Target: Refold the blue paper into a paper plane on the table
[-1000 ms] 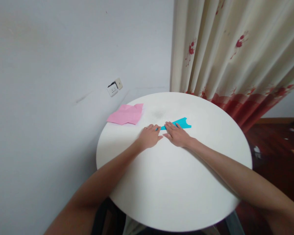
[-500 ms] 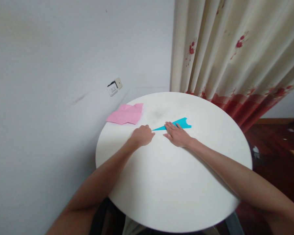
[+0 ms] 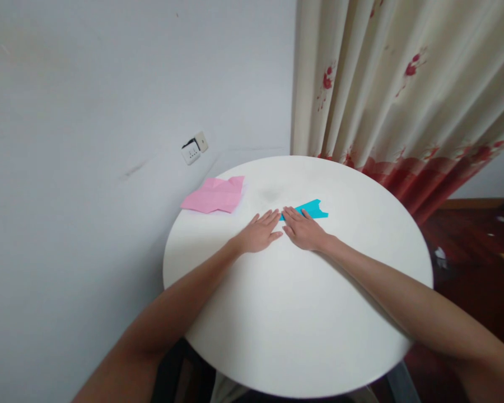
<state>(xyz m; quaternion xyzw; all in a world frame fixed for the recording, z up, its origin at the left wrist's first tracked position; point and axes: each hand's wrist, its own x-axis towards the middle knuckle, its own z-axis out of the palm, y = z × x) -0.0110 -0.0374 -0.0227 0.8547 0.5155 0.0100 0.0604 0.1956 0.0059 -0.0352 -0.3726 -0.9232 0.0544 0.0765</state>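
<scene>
A home room: floral curtain (image 3: pixel 386 84), round white table (image 3: pixel 298 313), wall socket (image 3: pixel 194 149).

Blue paper (image 3: pixel 312 209), pink paper (image 3: pixel 213 195), white table (image 3: pixel 302 313), cream curtain (image 3: pixel 403 84) with red flowers.

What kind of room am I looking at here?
Probably a room in a home: a round white table in a corner, a floral curtain beside it, and a wall socket on the plain wall.

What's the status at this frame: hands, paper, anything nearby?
Left hand and right hand flat, pressing the blue folded paper on the white table. Pink paper lies apart, far left. Nothing between.
</scene>
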